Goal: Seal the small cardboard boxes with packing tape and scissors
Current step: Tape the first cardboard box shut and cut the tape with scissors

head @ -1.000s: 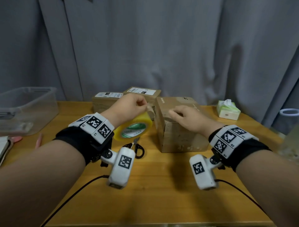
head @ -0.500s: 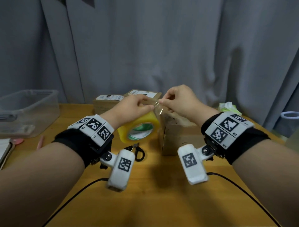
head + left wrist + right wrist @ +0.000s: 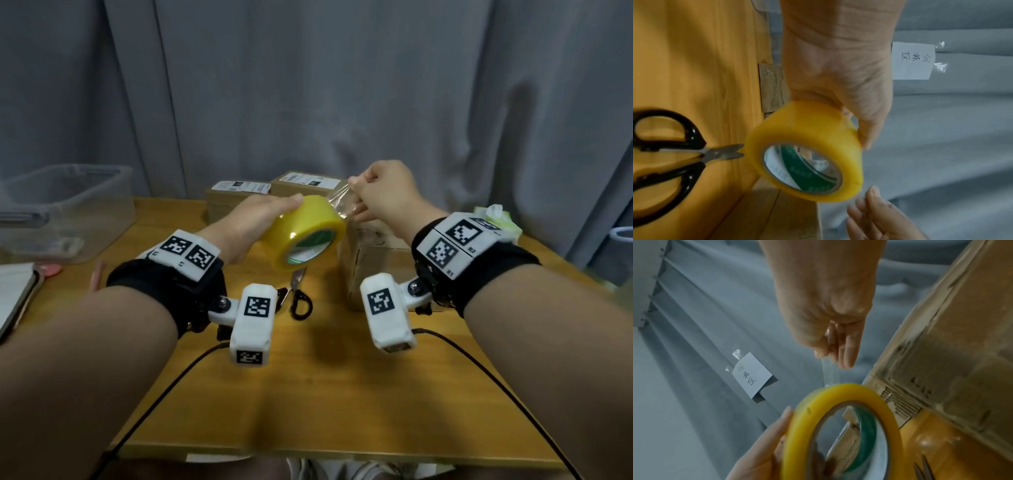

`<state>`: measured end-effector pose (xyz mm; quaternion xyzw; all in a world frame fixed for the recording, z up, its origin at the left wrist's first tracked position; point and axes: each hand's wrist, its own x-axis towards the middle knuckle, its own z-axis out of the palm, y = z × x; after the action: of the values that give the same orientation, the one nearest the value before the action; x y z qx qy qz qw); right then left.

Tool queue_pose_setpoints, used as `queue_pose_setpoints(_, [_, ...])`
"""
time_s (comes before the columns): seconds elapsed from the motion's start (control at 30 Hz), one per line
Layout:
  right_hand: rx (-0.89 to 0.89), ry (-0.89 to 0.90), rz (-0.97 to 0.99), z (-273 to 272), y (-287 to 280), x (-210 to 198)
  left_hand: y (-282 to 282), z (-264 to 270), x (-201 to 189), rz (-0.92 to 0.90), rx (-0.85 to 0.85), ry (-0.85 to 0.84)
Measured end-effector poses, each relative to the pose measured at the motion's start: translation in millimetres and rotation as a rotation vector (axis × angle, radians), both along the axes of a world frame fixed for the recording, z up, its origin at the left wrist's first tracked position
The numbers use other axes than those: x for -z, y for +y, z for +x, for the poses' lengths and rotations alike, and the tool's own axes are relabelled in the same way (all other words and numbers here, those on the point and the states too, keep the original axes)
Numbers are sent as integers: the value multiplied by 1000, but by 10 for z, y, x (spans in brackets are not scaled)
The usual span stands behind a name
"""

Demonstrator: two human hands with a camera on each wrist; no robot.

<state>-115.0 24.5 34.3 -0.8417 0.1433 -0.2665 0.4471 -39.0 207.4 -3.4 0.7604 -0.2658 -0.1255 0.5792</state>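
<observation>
Yellow tape roll (image 3: 306, 236) sits in the left hand's (image 3: 255, 222) grip — fingers curled round it. Right hand (image 3: 383, 195) pinches the clear loose end (image 3: 337, 202), above the cardboard box (image 3: 373, 260) — scissors (image 3: 298, 291) lie on the counter (image 3: 325, 394).

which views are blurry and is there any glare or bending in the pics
Head view: sharp, curtain folds bow at the edges. Left wrist: tape roll motion-blurred, scissors crisp. Right wrist: tape roll and left hand soft, glare spot on the table.

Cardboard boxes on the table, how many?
3. Near box below the right hand; two labelled boxes at the table's back, left one, right one. More could be hidden.
</observation>
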Motion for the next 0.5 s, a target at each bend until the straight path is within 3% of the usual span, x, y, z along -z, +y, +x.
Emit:
queue_pose_setpoints(0.13, [96, -74, -131, -101, -156, -144, -73, -27, -139, -16, 28, -172])
queue_pose_setpoints(0.2, [120, -115, -134, -193, -248, -264, -155, -29, -200, 243, -34, -369])
queue_pose_setpoints(0.27, [146, -25, -190, -293, -354, -268, -277, -62, -258, 525, -77, -547])
queue_pose_setpoints(0.4, [264, 240, -254, -369, -672, -27, -544, -83, -337, 706, -35, -604])
queue_pose_setpoints(0.5, [285, 339, -248, -346, -797, 112, -675, -94, -314, 845, 5, -655])
